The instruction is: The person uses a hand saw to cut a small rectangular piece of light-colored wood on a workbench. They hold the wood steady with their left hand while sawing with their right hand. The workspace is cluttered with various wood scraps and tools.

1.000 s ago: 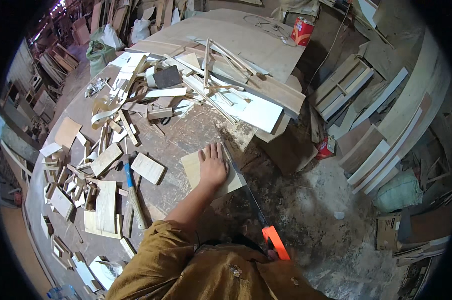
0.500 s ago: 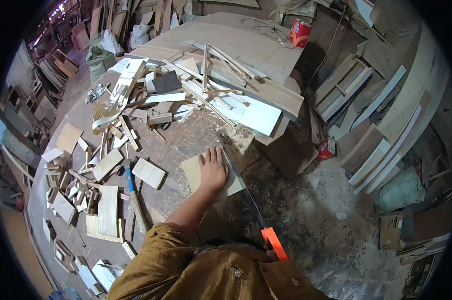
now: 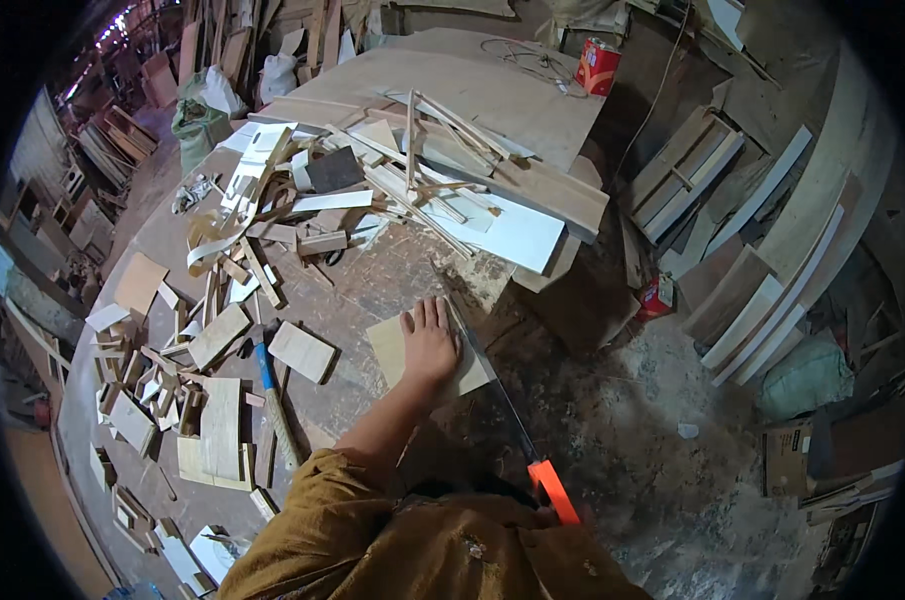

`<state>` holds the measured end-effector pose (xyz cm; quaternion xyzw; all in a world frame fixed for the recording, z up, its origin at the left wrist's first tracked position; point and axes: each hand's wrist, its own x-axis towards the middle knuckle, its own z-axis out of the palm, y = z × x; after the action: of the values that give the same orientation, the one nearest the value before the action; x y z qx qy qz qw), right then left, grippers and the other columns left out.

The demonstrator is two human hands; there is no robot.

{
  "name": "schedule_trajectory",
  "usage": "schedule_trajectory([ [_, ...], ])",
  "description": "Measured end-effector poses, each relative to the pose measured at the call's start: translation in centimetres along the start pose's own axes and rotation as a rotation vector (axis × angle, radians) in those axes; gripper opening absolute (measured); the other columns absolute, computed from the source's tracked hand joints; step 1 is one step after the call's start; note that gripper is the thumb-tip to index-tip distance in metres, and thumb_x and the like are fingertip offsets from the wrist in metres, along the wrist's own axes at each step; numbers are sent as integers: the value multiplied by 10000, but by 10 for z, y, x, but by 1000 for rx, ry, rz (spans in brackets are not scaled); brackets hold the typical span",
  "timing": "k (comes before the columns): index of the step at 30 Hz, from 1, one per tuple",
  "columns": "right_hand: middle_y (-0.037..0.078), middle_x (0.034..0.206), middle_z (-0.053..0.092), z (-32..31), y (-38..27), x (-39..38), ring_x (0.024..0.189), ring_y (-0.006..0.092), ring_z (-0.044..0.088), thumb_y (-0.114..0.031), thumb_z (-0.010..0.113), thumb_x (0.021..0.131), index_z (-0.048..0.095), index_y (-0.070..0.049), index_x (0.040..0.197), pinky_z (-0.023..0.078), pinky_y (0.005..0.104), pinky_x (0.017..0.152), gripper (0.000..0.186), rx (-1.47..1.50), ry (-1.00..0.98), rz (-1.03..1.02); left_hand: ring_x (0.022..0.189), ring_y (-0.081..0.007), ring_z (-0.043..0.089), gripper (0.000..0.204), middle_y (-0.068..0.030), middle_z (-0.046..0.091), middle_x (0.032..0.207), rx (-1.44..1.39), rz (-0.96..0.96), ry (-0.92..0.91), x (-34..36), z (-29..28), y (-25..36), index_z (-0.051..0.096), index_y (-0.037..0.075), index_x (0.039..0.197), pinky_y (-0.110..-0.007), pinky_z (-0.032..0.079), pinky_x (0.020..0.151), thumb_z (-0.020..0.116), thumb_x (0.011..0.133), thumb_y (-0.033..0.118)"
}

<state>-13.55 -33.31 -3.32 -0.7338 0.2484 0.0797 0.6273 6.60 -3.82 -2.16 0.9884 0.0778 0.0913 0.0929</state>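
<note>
Little has moved since the earlier frame: everything sits slightly lower in view, while saw point(image 3: 513, 421), plywood piece point(image 3: 387, 350) and left hand point(image 3: 430, 350) keep nearly the same arrangement. A red can point(image 3: 597, 67) stands on the far end of the table point(image 3: 367, 285); its contents are hidden. Beyond the table's left side, a green sack point(image 3: 200, 125) stands beside a white bag; what fills them cannot be told. The saw's long axis slants along the plywood's right side, tip pointing away from the person and leftward, orange handle point(image 3: 554, 491) nearest the body. The left hand presses flat on the plywood, fingers extended. The right hand point(image 3: 546, 515) barely shows at the handle; its grip cannot be told.
</note>
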Motion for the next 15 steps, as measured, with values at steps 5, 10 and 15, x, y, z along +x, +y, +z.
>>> schedule_trajectory([
  [5, 68, 582, 549, 52, -77, 43, 533, 139, 542, -235, 702, 849, 588, -4, 733, 418, 336, 499, 283, -239, -375, -560, 1325, -359, 309, 696, -219, 360, 1405, 4, 25, 31, -2, 2, 2, 311, -51, 1397, -554, 192, 1091, 509, 840, 316],
  [10, 141, 577, 524, 85, -87, 51, 495, 198, 513, -206, 711, 825, 587, 9, 742, 419, 343, 491, 261, -281, -418, -765, 1334, -354, 308, 670, -214, 363, 1417, 54, 11, 48, -4, -2, 2, 326, -35, 1397, -555, 194, 1090, 485, 859, 332],
  [15, 111, 566, 521, 72, -81, 52, 496, 142, 488, -198, 697, 837, 575, 10, 753, 401, 326, 482, 255, -283, -448, -677, 1337, -347, 305, 646, -213, 357, 1424, 27, 1, 80, -14, 0, 5, 337, -30, 1395, -568, 190, 1087, 468, 875, 331],
])
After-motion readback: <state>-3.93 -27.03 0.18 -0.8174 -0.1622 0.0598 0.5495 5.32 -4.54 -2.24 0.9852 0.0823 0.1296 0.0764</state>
